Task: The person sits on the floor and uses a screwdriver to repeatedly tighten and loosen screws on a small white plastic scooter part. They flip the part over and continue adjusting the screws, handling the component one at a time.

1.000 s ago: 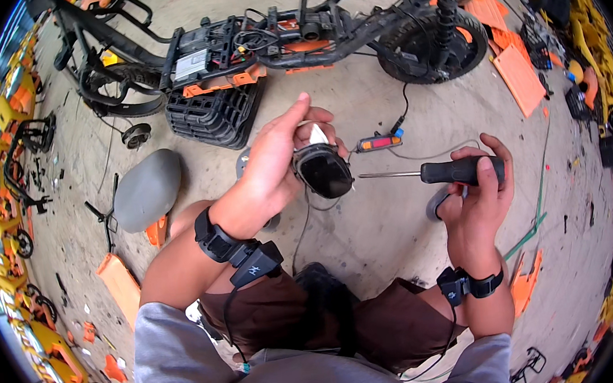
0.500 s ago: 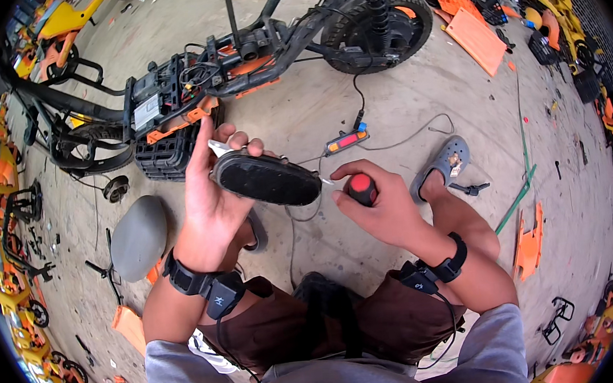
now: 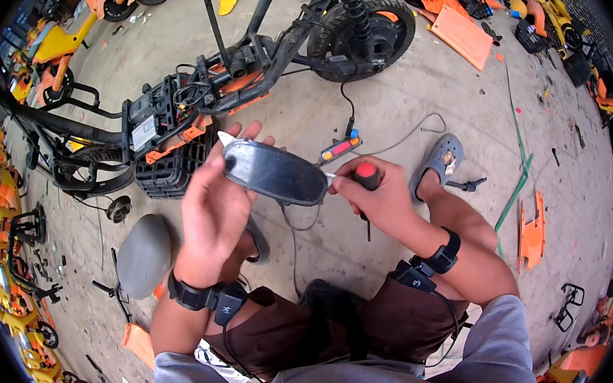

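Above my knees, my left hand [image 3: 214, 207] holds a long black oval part [image 3: 276, 172], its thumb and fingers round the left end. The part has a smooth, shiny dark face and a pointed white tab [image 3: 226, 138] at that end. At the opposite end, my right hand [image 3: 376, 191] pinches a small white tab [image 3: 330, 179] between thumb and forefinger. The same hand keeps a screwdriver [image 3: 367, 174] with a red and black handle against its fingers, the dark shaft pointing down. Behind the part, its underside is hidden.
A stripped two-wheeler frame [image 3: 189, 99] lies ahead, with a wheel [image 3: 362, 37] on its right. A cable with an orange and grey device [image 3: 340, 147] runs over the floor. A grey rounded cover [image 3: 144, 255] lies left; orange panels [image 3: 462, 37] and a green strip [image 3: 516, 191] lie right.
The black oval part has tilted, so its face shows more light. My right hand has closed in on its right end and the screwdriver has turned, its shaft now showing below the hand.
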Motion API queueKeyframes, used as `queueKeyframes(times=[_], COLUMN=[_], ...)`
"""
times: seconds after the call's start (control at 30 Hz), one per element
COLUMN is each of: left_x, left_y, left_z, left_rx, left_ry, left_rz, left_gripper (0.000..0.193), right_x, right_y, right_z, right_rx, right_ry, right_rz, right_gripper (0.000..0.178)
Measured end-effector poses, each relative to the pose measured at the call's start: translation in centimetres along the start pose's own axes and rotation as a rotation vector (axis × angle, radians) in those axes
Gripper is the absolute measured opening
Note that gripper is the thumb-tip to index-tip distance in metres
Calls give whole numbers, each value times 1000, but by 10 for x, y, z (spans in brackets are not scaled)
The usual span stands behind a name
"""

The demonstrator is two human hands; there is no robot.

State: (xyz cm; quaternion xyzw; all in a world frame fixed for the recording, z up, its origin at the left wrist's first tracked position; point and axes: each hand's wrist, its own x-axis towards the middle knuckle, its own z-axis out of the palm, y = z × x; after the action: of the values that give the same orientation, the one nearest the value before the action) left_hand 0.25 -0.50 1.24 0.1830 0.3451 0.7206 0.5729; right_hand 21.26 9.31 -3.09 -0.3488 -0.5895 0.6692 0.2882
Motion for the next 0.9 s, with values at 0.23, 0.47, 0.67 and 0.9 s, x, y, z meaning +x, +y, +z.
queueKeyframes(times=[0.23,0.47,0.67,0.9], left_x=[-7,-1,-2,-7], left_y=[-12,-17,-16,-7], left_z=[2,6,-7,4], left_rx=[266,403,456,839], left_ry=[-144,-134,-106,-208], left_rz=[76,150,36,-6], left_gripper=[97,105,81,69], right_x=[8,5,5,3], right_y=[-4,-2,-2,10], right_z=[-7,-12,-4,-2], right_rx=[271,313,200,65], right_ry=[81,30,156,207], right_rz=[148,196,78,25], right_gripper=[12,13,13,16])
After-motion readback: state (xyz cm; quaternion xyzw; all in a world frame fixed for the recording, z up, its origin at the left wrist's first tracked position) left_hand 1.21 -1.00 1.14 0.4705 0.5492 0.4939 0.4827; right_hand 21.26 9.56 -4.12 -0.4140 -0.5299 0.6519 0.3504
